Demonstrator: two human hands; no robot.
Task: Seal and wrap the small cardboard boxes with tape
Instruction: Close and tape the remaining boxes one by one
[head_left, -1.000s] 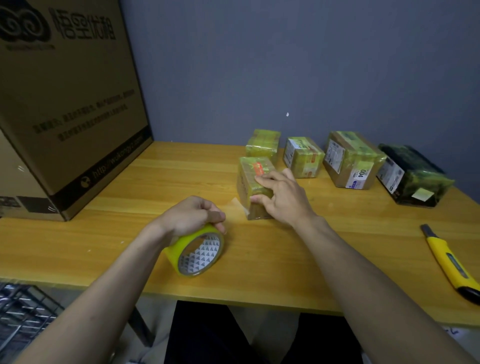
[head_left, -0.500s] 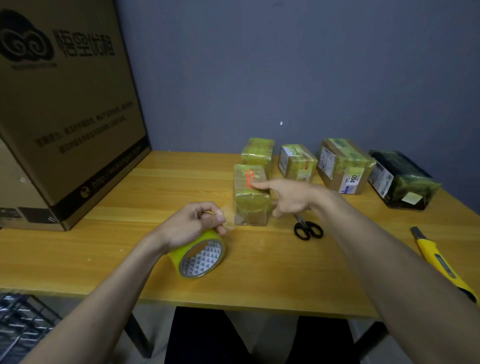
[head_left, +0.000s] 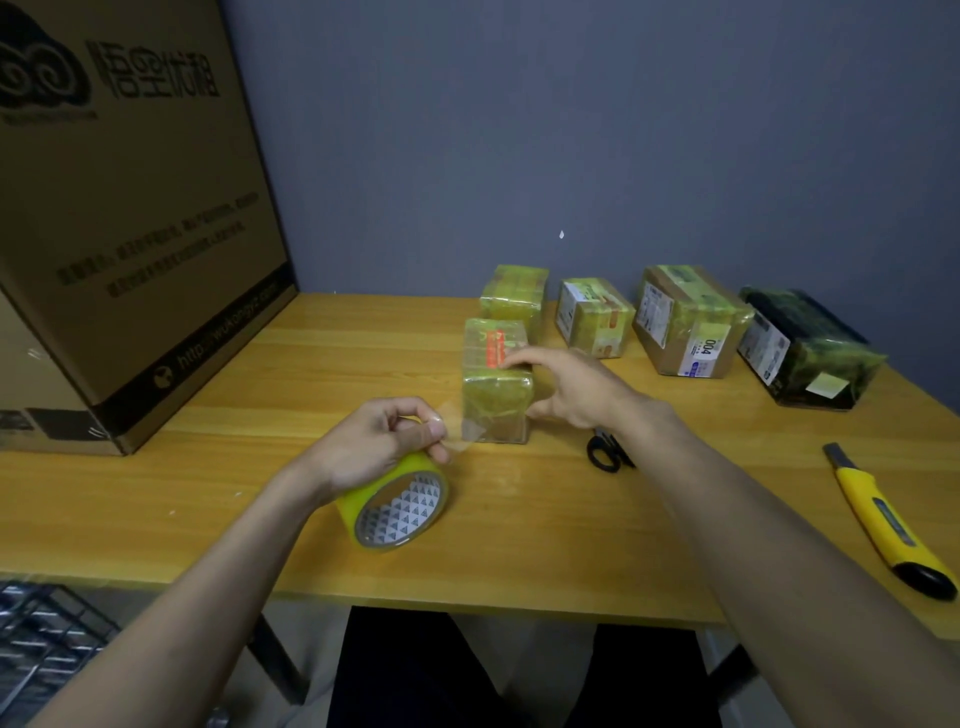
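Note:
A small tape-wrapped cardboard box with a red label stands in the middle of the wooden table. My right hand rests against its right side, fingertips on the top and thumb low by its side. My left hand grips a yellow tape roll just left of and nearer than the box. Its thumb and forefinger pinch the clear tape strip that runs to the box's front left corner.
Three more wrapped boxes and a dark wrapped parcel line the back. Black scissors lie under my right wrist. A yellow utility knife lies at the right. A big carton fills the left.
My right hand lifted off the box, pointed at its red label, then spread against the box's right side. The scissors came into sight. My left hand now pinches the tape strip.

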